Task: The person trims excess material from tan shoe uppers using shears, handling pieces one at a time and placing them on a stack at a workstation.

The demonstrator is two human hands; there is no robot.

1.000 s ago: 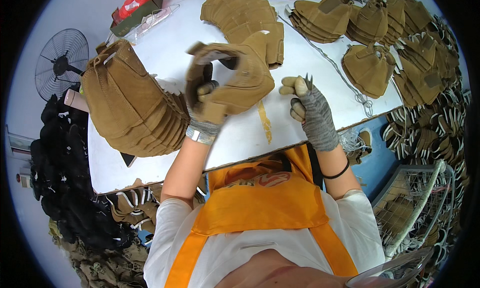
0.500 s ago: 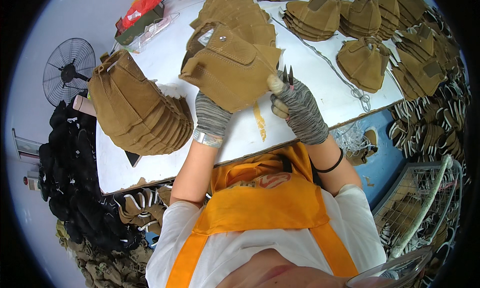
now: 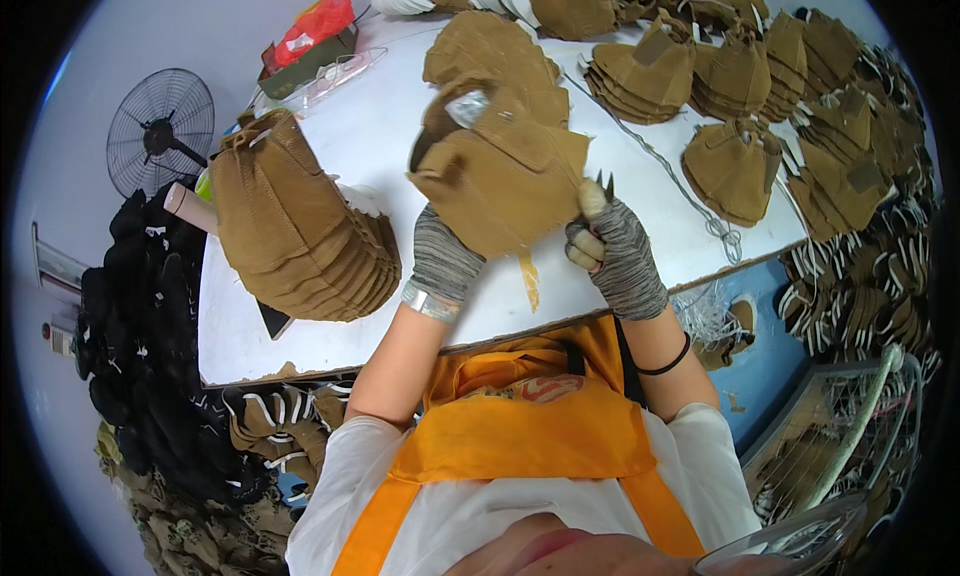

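Observation:
A brown suede shoe upper [image 3: 505, 181] is held up over the white table, its opening toward the far left. My left hand [image 3: 446, 261], in a grey knitted glove, grips it from below and behind; the fingers are hidden by the suede. My right hand [image 3: 628, 266], gloved with bare fingertips, is closed around small dark thread snips [image 3: 606, 187], whose points face away from me. Its thumb is close to the upper's right edge; whether they touch I cannot tell. Just beyond the held piece lies a pile of similar uppers [image 3: 490, 51].
A leaning stack of brown uppers [image 3: 295, 226] stands on the left of the white table [image 3: 330, 351]. More piles [image 3: 640, 76] fill the far right. A grey cord [image 3: 660, 141] crosses the tabletop. A green box [image 3: 310, 64] with a red bag sits at the far left, near a fan [image 3: 160, 136].
The view has shifted a little. Both hands and the held upper have come slightly nearer to me, showing more of the pile behind. The grips look the same.

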